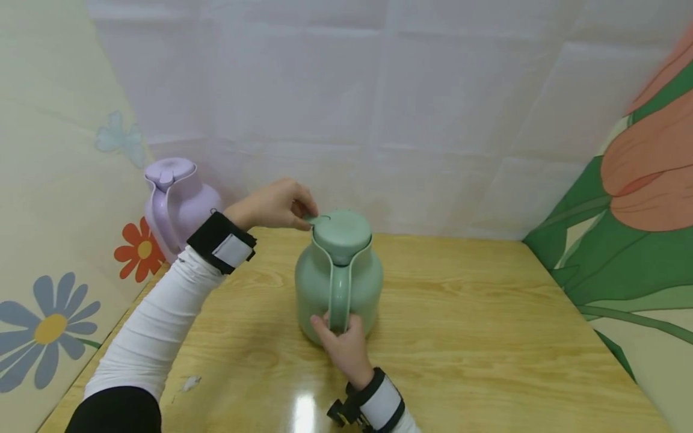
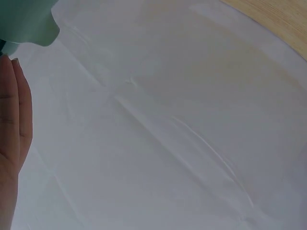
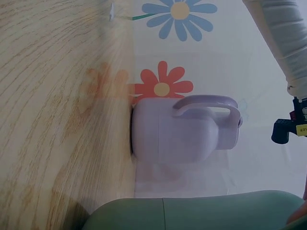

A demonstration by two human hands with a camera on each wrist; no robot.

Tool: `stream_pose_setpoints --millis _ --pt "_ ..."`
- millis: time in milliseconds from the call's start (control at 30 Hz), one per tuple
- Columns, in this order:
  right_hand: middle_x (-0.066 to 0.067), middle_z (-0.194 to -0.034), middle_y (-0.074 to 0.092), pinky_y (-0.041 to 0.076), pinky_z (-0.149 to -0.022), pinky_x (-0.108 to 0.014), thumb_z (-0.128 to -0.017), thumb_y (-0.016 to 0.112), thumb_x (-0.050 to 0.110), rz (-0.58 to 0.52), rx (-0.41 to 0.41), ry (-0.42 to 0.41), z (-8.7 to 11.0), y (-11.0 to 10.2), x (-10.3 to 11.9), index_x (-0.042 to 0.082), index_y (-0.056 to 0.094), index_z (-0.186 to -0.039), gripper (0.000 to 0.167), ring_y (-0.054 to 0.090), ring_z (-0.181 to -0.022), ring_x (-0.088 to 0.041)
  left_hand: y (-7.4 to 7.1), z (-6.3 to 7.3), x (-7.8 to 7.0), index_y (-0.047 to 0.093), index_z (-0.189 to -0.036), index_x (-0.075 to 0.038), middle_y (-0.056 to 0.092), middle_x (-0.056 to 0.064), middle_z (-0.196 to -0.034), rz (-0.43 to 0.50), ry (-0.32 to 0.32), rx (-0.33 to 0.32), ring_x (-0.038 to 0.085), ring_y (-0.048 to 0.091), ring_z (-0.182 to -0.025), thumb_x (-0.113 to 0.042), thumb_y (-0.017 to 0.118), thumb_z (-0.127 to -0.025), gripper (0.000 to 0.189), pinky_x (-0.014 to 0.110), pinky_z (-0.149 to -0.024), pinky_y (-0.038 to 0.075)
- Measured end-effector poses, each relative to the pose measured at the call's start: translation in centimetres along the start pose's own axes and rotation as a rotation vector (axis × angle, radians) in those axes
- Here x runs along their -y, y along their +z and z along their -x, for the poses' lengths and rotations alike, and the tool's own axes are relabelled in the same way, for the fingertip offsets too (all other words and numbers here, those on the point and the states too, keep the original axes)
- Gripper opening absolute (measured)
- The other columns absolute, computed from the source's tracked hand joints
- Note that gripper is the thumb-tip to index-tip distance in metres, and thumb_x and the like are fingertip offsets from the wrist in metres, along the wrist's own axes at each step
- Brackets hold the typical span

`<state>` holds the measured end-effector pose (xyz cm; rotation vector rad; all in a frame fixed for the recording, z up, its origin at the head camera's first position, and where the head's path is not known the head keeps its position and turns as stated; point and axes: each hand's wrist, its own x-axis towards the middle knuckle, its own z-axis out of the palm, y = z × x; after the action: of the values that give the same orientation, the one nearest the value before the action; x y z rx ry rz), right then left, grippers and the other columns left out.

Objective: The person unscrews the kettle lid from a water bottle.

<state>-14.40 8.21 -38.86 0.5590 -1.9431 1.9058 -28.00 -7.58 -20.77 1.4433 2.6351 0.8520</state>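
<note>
A green thermos jug point(image 1: 305, 294) stands upright on the wooden table, its handle turned toward me and its lid point(image 1: 346, 231) on top. My left hand point(image 1: 278, 204) is at the lid's left side, pinching a small flat green tag point(image 1: 313, 220) with a thin dark loop. In the left wrist view, the fingers point(image 2: 12, 105) reach up close below the jug's green rim point(image 2: 33, 24). Low on the handle point(image 1: 339, 297), my right hand point(image 1: 346, 352) grips from the front. The right wrist view catches the jug's body point(image 3: 206, 211) along the bottom edge.
A lilac thermos jug point(image 1: 189, 204) stands at the table's back left, against the flowered side sheet point(image 1: 59, 210). White cloth point(image 1: 433, 108) hangs behind the wooden table point(image 1: 487, 325). A sheet with large flowers point(image 1: 649, 252) borders the right side. A small white scrap point(image 1: 190, 383) lies front left.
</note>
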Motion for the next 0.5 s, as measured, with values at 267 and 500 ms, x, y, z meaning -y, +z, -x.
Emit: stream_pose_setpoints --millis 267,500 --pt "0.007 -0.050 0.040 0.037 -0.048 -0.021 -0.082 0.061 -0.003 -0.010 0.012 0.029 0.1 0.1 -0.1 0.000 0.045 -0.057 0.031 0.038 -0.046 -0.003 0.6 1.0 -0.5 0.067 -0.087 0.003 0.066 0.010 -0.084 -0.013 -0.028 -0.041 0.017 0.063 -0.072 0.002 0.072 -0.072 0.016 0.028 -0.068 0.052" --pt "0.007 -0.050 0.039 0.036 -0.047 -0.021 -0.081 0.062 -0.004 0.008 0.002 0.027 0.1 0.2 -0.2 0.000 0.044 -0.056 0.031 0.036 -0.046 -0.003 1.1 1.8 -0.7 0.067 -0.083 0.000 0.065 0.005 -0.077 -0.018 -0.009 -0.084 0.013 0.061 -0.068 -0.004 0.074 -0.072 0.014 0.026 -0.064 0.051"
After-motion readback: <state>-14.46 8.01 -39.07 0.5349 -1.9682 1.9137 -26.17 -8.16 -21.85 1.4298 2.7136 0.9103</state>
